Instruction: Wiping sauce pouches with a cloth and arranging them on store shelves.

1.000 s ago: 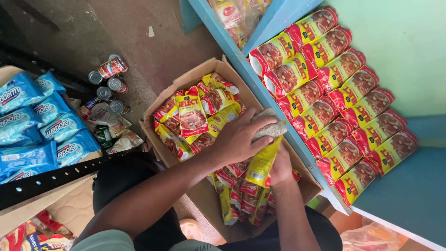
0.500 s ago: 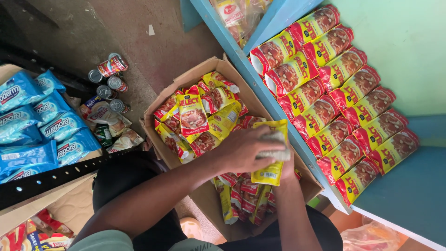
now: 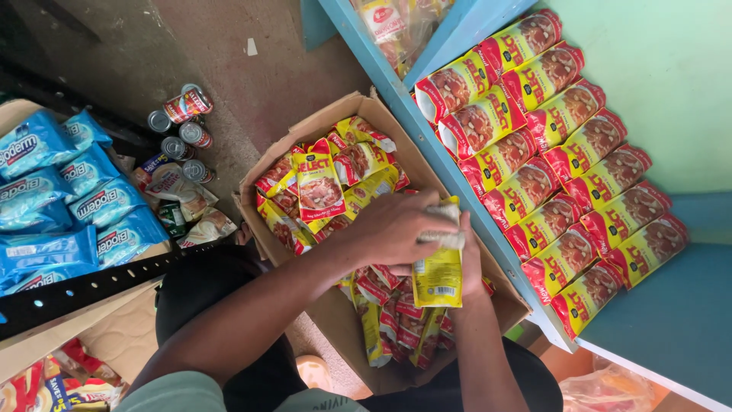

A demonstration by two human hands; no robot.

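Over the cardboard box (image 3: pixel 335 130), left hand (image 3: pixel 396 229) and right hand (image 3: pixel 467 255) clasp a yellow sachet stack (image 3: pixel 438 263) between them.

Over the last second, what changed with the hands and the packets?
The left hand and right hand drew together over the open cardboard box, squaring the stack of yellow foil sachets they grip; it now hangs upright rather than slanted. Unchanged: the red-and-yellow pouches on the blue shelf, the tin cans on the floor.
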